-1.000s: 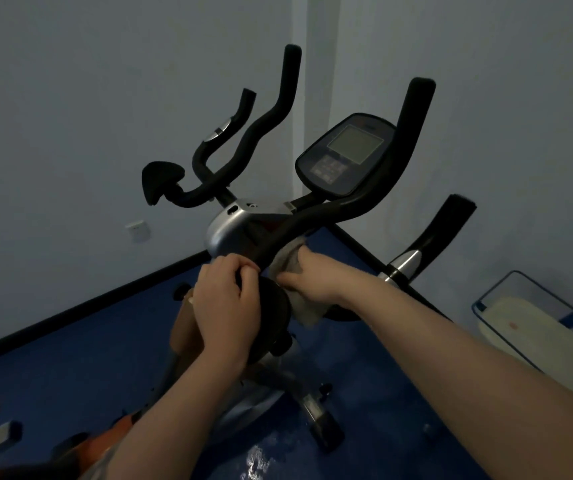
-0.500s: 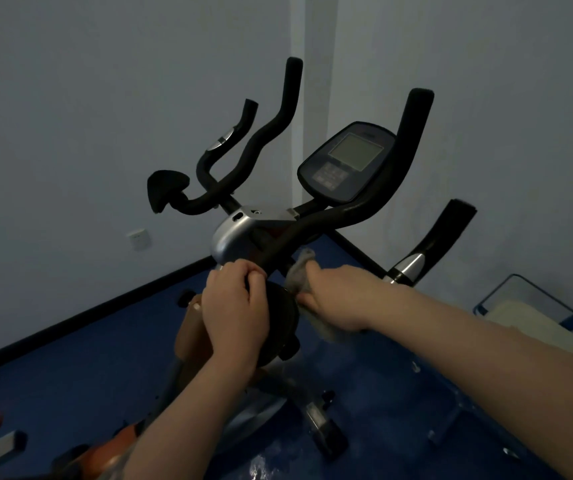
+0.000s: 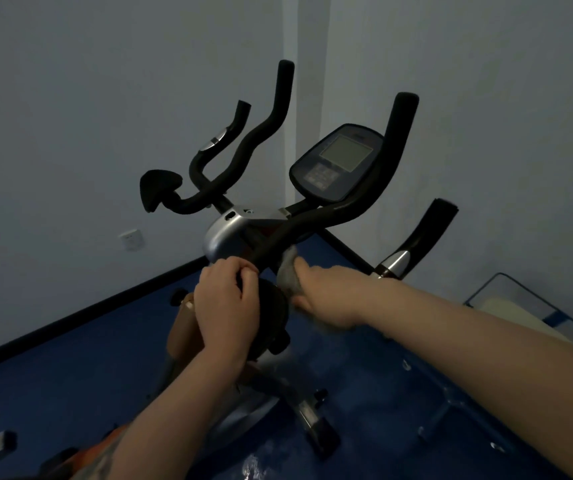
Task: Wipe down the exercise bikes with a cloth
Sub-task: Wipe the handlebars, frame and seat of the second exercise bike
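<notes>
Gripping grey cloth [image 3: 287, 275] in right hand [image 3: 326, 296], against handlebar [image 3: 278, 242]

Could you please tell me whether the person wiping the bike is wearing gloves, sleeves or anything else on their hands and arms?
Both the left hand and the right hand are bare, with no gloves, rings or watch visible. Both forearms are uncovered as far as the frame shows. Patterned fabric shows at the bottom edge near the left elbow; whether it is a sleeve cannot be told.
</notes>
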`<state>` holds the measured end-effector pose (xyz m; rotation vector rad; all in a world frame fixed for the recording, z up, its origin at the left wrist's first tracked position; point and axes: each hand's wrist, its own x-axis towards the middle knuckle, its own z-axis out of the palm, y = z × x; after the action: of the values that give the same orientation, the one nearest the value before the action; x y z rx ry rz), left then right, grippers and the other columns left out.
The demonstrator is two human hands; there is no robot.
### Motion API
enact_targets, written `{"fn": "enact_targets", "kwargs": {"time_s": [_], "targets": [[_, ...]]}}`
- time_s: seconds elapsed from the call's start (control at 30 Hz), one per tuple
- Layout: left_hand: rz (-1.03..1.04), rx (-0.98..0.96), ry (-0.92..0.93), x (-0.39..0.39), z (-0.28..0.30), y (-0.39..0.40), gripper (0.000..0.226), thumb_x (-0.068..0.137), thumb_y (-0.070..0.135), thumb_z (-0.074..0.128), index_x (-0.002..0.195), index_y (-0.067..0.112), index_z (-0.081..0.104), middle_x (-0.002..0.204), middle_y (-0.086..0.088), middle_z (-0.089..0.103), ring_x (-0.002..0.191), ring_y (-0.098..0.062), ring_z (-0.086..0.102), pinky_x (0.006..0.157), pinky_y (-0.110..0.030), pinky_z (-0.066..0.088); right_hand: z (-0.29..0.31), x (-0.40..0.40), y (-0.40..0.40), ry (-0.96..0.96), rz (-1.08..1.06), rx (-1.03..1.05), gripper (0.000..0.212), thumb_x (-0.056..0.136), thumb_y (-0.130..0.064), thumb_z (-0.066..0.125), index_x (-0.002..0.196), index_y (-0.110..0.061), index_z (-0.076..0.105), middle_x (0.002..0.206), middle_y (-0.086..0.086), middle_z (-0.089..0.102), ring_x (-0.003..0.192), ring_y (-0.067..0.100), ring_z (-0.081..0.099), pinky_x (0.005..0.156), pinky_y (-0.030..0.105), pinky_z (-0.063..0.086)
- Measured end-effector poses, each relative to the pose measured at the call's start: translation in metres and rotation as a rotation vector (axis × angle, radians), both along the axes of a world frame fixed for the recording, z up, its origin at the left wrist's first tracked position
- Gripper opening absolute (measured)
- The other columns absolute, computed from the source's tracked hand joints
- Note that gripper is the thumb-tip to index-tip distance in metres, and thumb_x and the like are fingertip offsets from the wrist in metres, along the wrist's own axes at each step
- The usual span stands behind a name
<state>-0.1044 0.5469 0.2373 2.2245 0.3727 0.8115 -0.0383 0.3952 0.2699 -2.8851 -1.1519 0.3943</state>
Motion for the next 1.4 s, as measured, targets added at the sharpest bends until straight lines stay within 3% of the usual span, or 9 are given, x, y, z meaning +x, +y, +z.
{"fn": "enact_targets", "kwargs": {"time_s": [0.13, 0.3, 0.43, 0.53, 0.73, 0.9, 1.03, 1.17, 1.4], "targets": [[-0.023, 0.032, 0.023, -0.003, 0.012, -0.003, 0.019, 0.089, 0.013, 0.051, 0.083, 0.028, 0.060, 0.084, 0.010, 0.059, 0.085, -0.018, 0.055, 0.084, -0.049, 0.044, 0.012, -0.012, -0.043, -0.272, 0.183, -0.051, 0.066, 0.099, -0.046, 0.041, 0.152, -0.022, 0.008, 0.125, 0.003, 0.054, 0.100, 0.024, 0.057, 0.081, 0.036, 0.039], [-0.187, 0.112, 0.230, 0.012, 0.030, -0.029, 0.020, 0.093, 0.028, 0.045, 0.087, 0.041, 0.059, 0.076, 0.019, 0.057, 0.085, -0.004, 0.054, 0.091, -0.031, 0.025, 0.021, -0.014, -0.078, -0.426, 0.059, -0.022, 0.043, 0.093, -0.057, 0.039, 0.128, -0.033, 0.048, 0.117, -0.005, 0.060, 0.115, 0.020, 0.048, 0.115, 0.040, 0.007], [-0.122, 0.277, 0.291, 0.018, 0.027, -0.038, 0.021, 0.093, 0.027, 0.048, 0.091, 0.040, 0.064, 0.089, 0.021, 0.057, 0.098, -0.005, 0.050, 0.086, -0.030, 0.017, -0.011, -0.045, -0.029, -0.551, -0.210, 0.103, 0.052, 0.092, -0.058, 0.046, 0.111, -0.015, 0.068, 0.090, 0.009, 0.069, 0.095, 0.029, 0.061, 0.115, 0.046, 0.025], [-0.164, 0.285, 0.307, 0.016, 0.024, -0.034, 0.025, 0.090, 0.021, 0.050, 0.090, 0.041, 0.065, 0.100, 0.019, 0.061, 0.102, -0.007, 0.049, 0.094, -0.035, 0.023, -0.014, -0.040, -0.036, -0.682, -0.112, 0.269, 0.043, 0.083, -0.057, 0.062, 0.085, -0.016, 0.074, 0.067, 0.002, 0.067, 0.071, 0.021, 0.064, 0.098, 0.037, 0.048], [-0.168, 0.305, 0.309, 0.016, 0.021, -0.033, 0.027, 0.094, 0.022, 0.049, 0.086, 0.043, 0.063, 0.102, 0.023, 0.056, 0.101, -0.006, 0.046, 0.097, -0.037, 0.024, 0.012, 0.004, -0.109, -0.836, 0.085, 0.310, 0.040, 0.092, -0.042, 0.046, 0.093, -0.013, 0.073, 0.083, 0.002, 0.069, 0.080, 0.023, 0.064, 0.110, 0.044, 0.036], [-0.163, 0.291, 0.293, 0.016, 0.018, -0.032, 0.027, 0.093, 0.022, 0.049, 0.083, 0.044, 0.062, 0.097, 0.025, 0.053, 0.095, -0.001, 0.042, 0.089, -0.031, 0.021, -0.020, -0.018, -0.081, -0.746, -0.073, 0.501, 0.038, 0.088, -0.042, 0.052, 0.094, -0.010, 0.071, 0.087, 0.006, 0.065, 0.088, 0.026, 0.061, 0.116, 0.048, 0.022], [-0.168, 0.291, 0.291, 0.019, 0.017, -0.031, 0.028, 0.092, 0.021, 0.049, 0.082, 0.044, 0.062, 0.096, 0.025, 0.053, 0.092, 0.002, 0.037, 0.091, -0.033, 0.022, 0.000, 0.005, -0.104, -0.818, 0.198, 0.382, 0.036, 0.091, -0.039, 0.050, 0.095, -0.012, 0.073, 0.083, 0.004, 0.067, 0.079, 0.024, 0.063, 0.111, 0.046, 0.032], [-0.163, 0.261, 0.277, 0.018, 0.018, -0.032, 0.033, 0.092, 0.020, 0.052, 0.076, 0.050, 0.056, 0.095, 0.025, 0.054, 0.093, 0.002, 0.039, 0.092, -0.034, 0.022, 0.028, 0.020, -0.127, -0.715, 0.148, 0.392, 0.018, 0.084, -0.014, 0.071, 0.097, -0.001, 0.070, 0.086, 0.012, 0.068, 0.086, 0.029, 0.065, 0.105, 0.049, 0.043], [-0.211, 0.291, 0.317, 0.016, 0.026, -0.037, 0.026, 0.092, 0.020, 0.055, 0.081, 0.044, 0.058, 0.099, 0.021, 0.056, 0.097, -0.006, 0.045, 0.091, -0.037, 0.029, 0.077, -0.008, -0.135, -0.266, -0.353, 1.188, 0.018, 0.100, -0.030, 0.048, 0.099, -0.017, 0.060, 0.086, -0.007, 0.061, 0.080, 0.007, 0.057, 0.071, 0.020, 0.047]]}}
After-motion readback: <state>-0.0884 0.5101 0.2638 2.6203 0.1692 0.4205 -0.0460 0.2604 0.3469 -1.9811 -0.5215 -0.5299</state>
